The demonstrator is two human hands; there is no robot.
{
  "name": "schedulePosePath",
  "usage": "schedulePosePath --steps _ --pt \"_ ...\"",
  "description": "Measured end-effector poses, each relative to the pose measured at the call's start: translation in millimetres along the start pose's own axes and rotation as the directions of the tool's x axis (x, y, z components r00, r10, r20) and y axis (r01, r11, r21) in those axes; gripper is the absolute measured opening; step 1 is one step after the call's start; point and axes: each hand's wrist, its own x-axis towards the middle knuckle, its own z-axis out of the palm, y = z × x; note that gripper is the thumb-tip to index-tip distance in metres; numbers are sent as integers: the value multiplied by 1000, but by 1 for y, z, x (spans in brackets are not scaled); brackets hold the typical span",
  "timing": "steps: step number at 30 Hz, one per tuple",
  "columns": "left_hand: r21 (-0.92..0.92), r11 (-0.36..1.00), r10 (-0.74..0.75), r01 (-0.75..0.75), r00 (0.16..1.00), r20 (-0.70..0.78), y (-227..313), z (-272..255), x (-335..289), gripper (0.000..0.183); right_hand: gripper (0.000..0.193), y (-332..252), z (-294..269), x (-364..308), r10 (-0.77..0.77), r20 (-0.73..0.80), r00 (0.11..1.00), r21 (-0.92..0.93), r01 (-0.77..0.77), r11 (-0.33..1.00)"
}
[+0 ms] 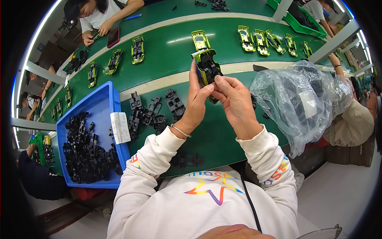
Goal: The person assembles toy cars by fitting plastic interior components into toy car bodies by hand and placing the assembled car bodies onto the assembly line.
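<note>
Between my two hands, above the green table, is a yellow-green toy car body, its hollow underside up with black plastic inside. My left hand wraps its left side, thumb along the near end. With thumb and fingers pinched, my right hand grips the near right end; any small part under those fingertips is hidden. Just beyond the held body, another yellow-green car body lies on the belt. Several loose black plastic frames rest on the table left of my left hand.
A blue bin of black plastic parts stands at the left. Clear plastic bags lie at the right. Several car bodies sit along the green belt. Across it, a person handles a small part near a phone.
</note>
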Motion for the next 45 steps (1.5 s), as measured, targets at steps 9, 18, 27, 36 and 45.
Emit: schedulePosePath --steps 9,18,27,36,45 --pt "12 1000 0 0 1000 14 8 -3 8 73 26 -24 -13 4 93 176 980 -452 -3 892" --pt "-45 997 -58 64 991 119 4 -6 6 73 41 -39 -22 7 249 123 961 -460 -167 872" --pt "133 989 -81 69 993 91 -1 -3 6 66 40 -30 -29 15 88 134 987 -669 24 742" --pt "-52 987 -143 150 981 130 1 -5 15 60 35 -32 -33 13 -136 148 980 -830 198 522" --pt "49 975 -219 218 976 7 -6 -8 20 62 35 -7 -36 33 -216 168 962 -722 269 638"
